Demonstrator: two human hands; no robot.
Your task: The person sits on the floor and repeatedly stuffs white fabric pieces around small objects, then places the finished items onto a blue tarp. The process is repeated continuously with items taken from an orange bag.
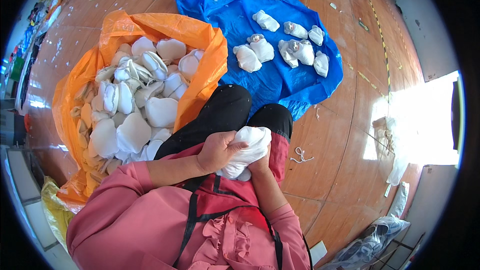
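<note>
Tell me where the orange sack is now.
In the head view, the orange sack is on the left, beside the person's left leg and left of the blue sheet.

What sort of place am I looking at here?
Probably a handwork workshop: an orange sack full of white fabric pieces, a blue tarp bearing white cloth bundles, and a hand-held white cloth piece.

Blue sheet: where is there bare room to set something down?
The blue sheet is bare between the orange sack and the white bundles, and between those bundles and the knees. Right of centre is crowded, some bundles touching; the sack is heaped with white pieces.
</note>
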